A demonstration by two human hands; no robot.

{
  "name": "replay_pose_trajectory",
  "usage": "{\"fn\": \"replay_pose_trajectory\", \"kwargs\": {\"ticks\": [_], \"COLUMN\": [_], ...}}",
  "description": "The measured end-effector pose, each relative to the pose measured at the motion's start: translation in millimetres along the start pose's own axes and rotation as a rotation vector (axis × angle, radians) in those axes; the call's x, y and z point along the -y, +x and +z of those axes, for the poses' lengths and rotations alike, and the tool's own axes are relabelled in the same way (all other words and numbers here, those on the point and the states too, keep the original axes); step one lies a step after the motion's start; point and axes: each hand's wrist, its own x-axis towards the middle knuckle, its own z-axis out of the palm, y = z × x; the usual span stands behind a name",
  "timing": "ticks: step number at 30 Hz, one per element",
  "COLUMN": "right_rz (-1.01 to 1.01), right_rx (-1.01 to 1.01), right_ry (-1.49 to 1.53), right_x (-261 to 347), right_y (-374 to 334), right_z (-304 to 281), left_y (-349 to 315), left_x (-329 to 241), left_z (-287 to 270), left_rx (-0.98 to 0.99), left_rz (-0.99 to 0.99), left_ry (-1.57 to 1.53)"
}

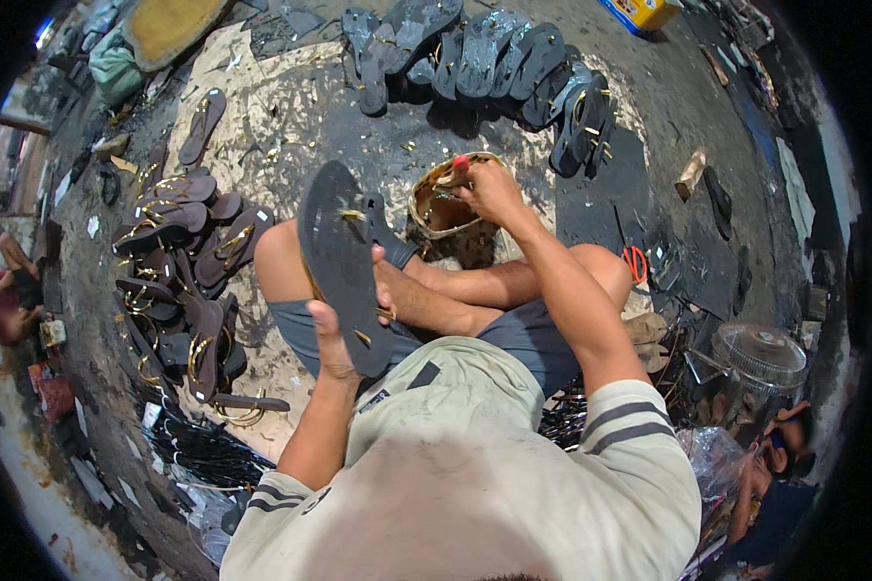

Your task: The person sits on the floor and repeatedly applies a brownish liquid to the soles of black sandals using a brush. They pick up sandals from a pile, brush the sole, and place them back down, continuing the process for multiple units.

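My left hand (334,351) is closed around the edges of a dark sandal sole (334,252), held tilted up over my left knee. Gold strap ends poke through the face turned to me. Over the mouth of a round, crusted pot (453,234) with brownish insides, my right hand (494,197) pinches a small tool with a red end (462,166). The tool's lower part is too hidden to tell its kind. The pot stands on the floor in front of my crossed legs.
Left of me lies a heap of dark sandals with gold straps (199,218). A row of dark soles (480,63) lies at the far side. Red-handled scissors (636,263) and a fan (758,356) are on the right. Other people sit at both edges.
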Motion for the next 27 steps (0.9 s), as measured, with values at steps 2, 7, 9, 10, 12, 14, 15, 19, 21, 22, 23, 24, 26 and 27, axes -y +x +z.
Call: {"fn": "replay_pose_trajectory", "kwargs": {"ticks": [2,7,9,10,12,14,15,19,21,22,23,24,26,27], "right_rz": [-0.016,-0.005,0.054,0.111,0.219,0.335,0.406,0.215,0.083,-0.063,-0.13,-0.194,-0.242,-0.217], "right_rx": [0.044,-0.389,-0.415,-0.271,-0.201,-0.352,-0.459,-0.496,-0.412,-0.569,-0.618,-0.666,-0.652,-0.598], "right_ry": [-0.082,0.571,0.597,0.207,-0.089,0.099,0.287,1.213,1.161,0.827,0.712,0.594,0.619,0.771], "right_x": [-15,-12,-19,-44,-75,-74,-72,107,139,156,157,155,153,155], "right_y": [4,-17,-41,-61,-82,-92,-85,-83,-86,-83,-78,-70,-65,-71], "right_z": [14,-47,-69,-69,-81,-86,-93,-122,-64,-63,-65,-68,-72,-70], "left_y": [12,29,46,51,66,79,90,110,113,111,105,100,102,98], "left_x": [-15,-17,-17,-13,-15,-19,-19,-12,-6,-6,-8,-10,-8,-9], "left_z": [1,-1,0,2,10,15,21,26,44,48,62,78,76,59], "left_rx": [0.075,-0.19,-0.161,-0.158,-0.123,-0.087,-0.062,-0.036,-0.003,0.0,-0.057,-0.114,-0.168,-0.088], "left_rz": [0.003,0.097,0.032,0.015,0.022,0.023,0.015,0.131,0.104,0.104,0.13,0.157,0.132,0.092], "left_ry": [-0.088,-0.063,-0.154,-0.14,-0.139,-0.143,-0.154,-0.13,-0.163,-0.175,-0.196,-0.216,-0.324,-0.291]}}
